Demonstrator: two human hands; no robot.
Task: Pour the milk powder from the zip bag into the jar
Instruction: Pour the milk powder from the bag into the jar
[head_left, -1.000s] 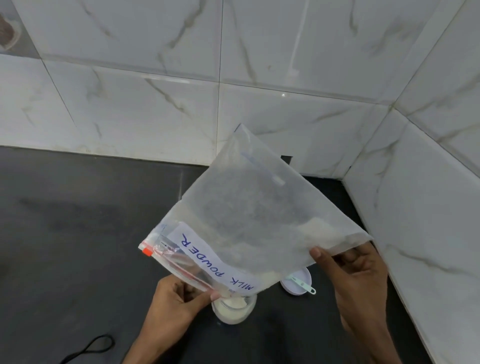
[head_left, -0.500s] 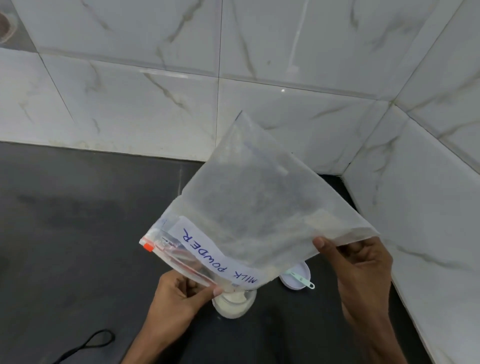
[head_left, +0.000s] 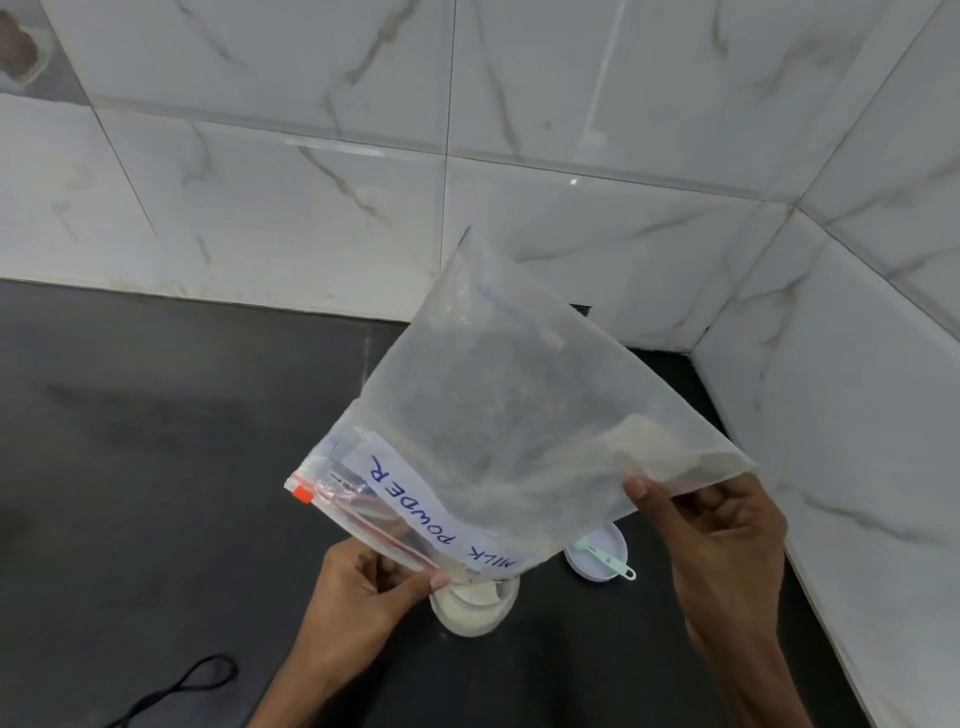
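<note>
Marbled white tiles (head_left: 311, 208) are meeting in a corner behind a dark desk (head_left: 156, 441), and we are working close to that corner. We are holding the bag (head_left: 509, 415) on a slant above the desk, mouth down and bottom up, so that what is left inside is sliding toward the opening.

Our left hand (head_left: 363, 587) is pinching the low corner of the mouth just over the jar (head_left: 470, 610), steering that corner like a spout. Our right hand (head_left: 722, 530) is gripping the raised bottom edge, thumb in front and fingers curled behind, lifting it to make the slope. A little powder (head_left: 649, 441) is sitting in the fold near the right hand; the rest of the bag is looking dusted and nearly empty.

The jar is standing open on the desk under the mouth, partly hidden by it and showing pale powder inside. A white lid (head_left: 592, 571) is lying just to its right with a green spoon (head_left: 605, 558) resting on it, set aside, we judge, to leave the jar free.

A white label (head_left: 431, 512) on the bag is reading "MILK POWDER" in blue handwriting, upside down to us because the bag is tipped over. A black loop (head_left: 197, 680) is lying well apart, near our left.
</note>
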